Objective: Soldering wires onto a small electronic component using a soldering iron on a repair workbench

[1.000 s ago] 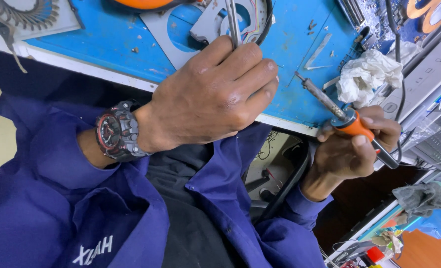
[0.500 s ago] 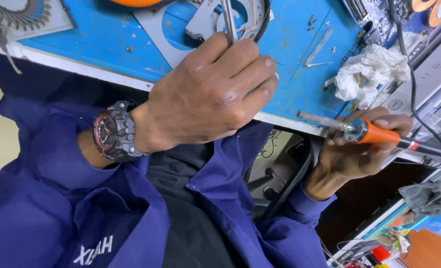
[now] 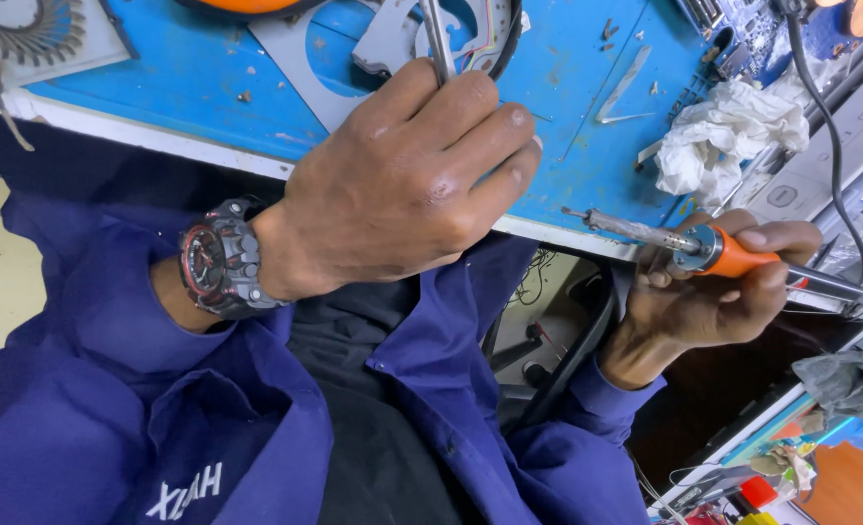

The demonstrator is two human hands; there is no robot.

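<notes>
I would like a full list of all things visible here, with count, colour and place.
soldering iron: one, orange grip, metal tip, in right hand
tweezers: one, metal, in left hand
worktop: one, blue, top
grey plate: one, grey with round cut-out, on worktop
crumpled tissue: one, white, right on worktop
black cable: one, upper right
grey cloth: one, lower right
wristwatch: one, black and red, left wrist
blue work coat: one, below
left hand: one, shut on tweezers
right hand: one, shut on soldering iron
</notes>
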